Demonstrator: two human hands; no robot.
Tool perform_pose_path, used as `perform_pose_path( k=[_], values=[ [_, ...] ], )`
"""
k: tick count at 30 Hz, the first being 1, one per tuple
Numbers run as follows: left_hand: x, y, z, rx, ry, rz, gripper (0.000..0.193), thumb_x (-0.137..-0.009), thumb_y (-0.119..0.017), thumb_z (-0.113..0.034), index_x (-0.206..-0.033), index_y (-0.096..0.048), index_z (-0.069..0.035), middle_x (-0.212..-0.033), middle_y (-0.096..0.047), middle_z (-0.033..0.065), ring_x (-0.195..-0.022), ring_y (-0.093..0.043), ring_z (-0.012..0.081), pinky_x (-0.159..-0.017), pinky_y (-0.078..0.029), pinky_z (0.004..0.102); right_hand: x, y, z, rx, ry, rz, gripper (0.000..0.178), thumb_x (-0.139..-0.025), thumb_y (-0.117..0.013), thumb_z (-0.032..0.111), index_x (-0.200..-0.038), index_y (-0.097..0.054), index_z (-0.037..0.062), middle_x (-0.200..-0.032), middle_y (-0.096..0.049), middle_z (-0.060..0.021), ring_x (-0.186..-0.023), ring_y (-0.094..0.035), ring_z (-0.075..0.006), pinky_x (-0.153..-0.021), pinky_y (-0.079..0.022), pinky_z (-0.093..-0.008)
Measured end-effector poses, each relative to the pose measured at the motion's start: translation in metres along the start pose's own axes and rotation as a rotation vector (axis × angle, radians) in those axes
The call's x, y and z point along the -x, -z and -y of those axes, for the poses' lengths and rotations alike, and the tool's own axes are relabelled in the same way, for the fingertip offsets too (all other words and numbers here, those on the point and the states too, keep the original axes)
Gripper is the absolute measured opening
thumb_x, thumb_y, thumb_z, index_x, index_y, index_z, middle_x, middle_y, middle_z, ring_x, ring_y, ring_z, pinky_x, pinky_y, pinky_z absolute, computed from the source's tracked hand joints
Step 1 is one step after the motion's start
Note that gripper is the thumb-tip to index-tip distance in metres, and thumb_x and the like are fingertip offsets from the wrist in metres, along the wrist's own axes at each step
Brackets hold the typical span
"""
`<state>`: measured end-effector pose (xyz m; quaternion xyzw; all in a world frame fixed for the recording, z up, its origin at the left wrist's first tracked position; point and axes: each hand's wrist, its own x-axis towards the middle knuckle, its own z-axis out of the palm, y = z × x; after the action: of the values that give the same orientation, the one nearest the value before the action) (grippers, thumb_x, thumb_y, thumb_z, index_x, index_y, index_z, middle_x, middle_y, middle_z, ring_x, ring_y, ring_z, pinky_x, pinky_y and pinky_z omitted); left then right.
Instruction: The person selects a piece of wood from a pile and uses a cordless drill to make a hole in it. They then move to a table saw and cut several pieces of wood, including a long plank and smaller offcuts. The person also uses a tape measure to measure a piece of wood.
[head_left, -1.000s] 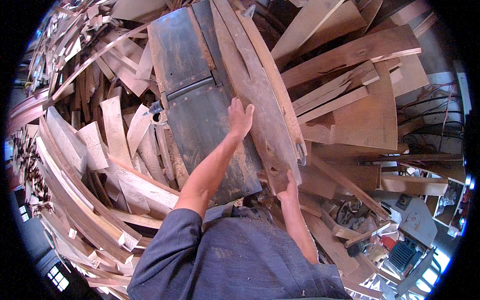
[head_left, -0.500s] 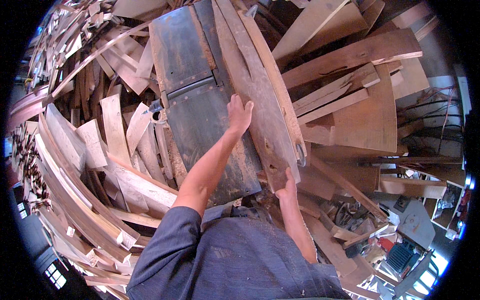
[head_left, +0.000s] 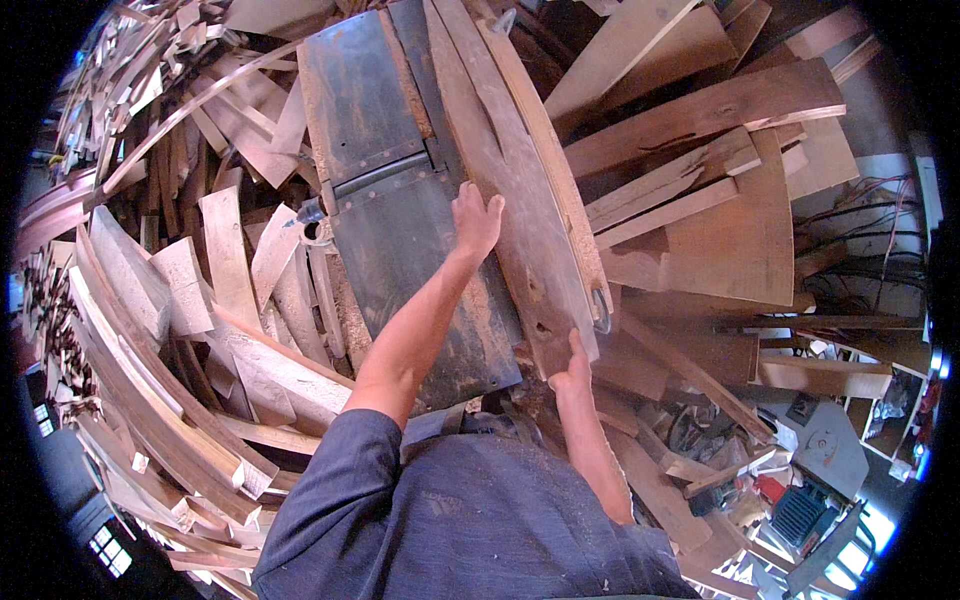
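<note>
Basically, nearest is the person's dark tee [head_left: 480, 520], just below the table's near end. R hand [head_left: 572, 370] is by the table's near R corner, closed on the near end of the long brown plank [head_left: 537, 250]: one digit up along the wood, the rest hidden, so can't tell how tight. Plank runs lengthwise along the R side of the dark metal table [head_left: 400, 240]. L hand [head_left: 477, 222] is farther up, over the table's R half, touching the plank's L side; thumb apart from fingers, approx. half-curled. Can't tell if it grips or only presses.

Sawdust [head_left: 487, 325] on the table's near R part. Dark bar [head_left: 380, 177] crosses the table approx. midway, beyond the L hand. Lighter wood strip [head_left: 548, 145] along the plank's far side, R of table. Curved boards [head_left: 160, 370] heaped L of table; wide boards etc. [head_left: 735, 240] R of it. Finned motor [head_left: 803, 515] well off, lower R of table. Farthest: scrap pile [head_left: 150, 85], upper L of table.
</note>
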<state>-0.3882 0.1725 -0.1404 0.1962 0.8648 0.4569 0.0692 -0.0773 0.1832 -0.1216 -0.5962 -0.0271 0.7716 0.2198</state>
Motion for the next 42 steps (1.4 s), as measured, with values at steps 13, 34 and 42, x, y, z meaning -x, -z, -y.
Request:
perform_pose_path(
  k=[13,34,42],
  values=[
    [-0.01,0.004,0.001,0.01,-0.005,0.016,0.036,-0.089,-0.067,-0.027,-0.101,-0.053,0.004,-0.116,-0.055,0.0233,-0.106,-0.051,0.046,-0.094,-0.042,0.0528,-0.012,0.001,-0.005,-0.009,0.028,0.128,0.043,-0.1,-0.064,0.032,-0.136,-0.059,0.0087,-0.138,-0.063,-0.011,-0.126,-0.059,-0.0348,-0.108,-0.045,-0.0578],
    [0.081,0.009,-0.022,0.006,0.006,0.032,0.045,-0.094,-0.065,-0.024,-0.125,-0.051,0.005,-0.119,-0.059,0.0284,-0.109,-0.055,0.0489,-0.096,-0.043,0.0545,0.003,-0.028,-0.001,0.001,0.008,0.07,0.044,-0.102,-0.06,0.029,-0.141,-0.053,0.0096,-0.138,-0.06,-0.0134,-0.124,-0.059,-0.035,-0.1,-0.052,-0.0589],
    [0.073,0.014,-0.031,0.045,0.09,0.108,0.052,-0.094,-0.064,-0.024,-0.13,-0.047,0.009,-0.131,-0.052,0.0279,-0.119,-0.048,0.048,-0.102,-0.039,0.0529,-0.002,-0.031,-0.003,-0.02,0.042,0.109,0.041,-0.097,-0.07,0.03,-0.131,-0.062,0.0079,-0.135,-0.063,-0.012,-0.124,-0.06,-0.0348,-0.103,-0.048,-0.0617]
  ],
)
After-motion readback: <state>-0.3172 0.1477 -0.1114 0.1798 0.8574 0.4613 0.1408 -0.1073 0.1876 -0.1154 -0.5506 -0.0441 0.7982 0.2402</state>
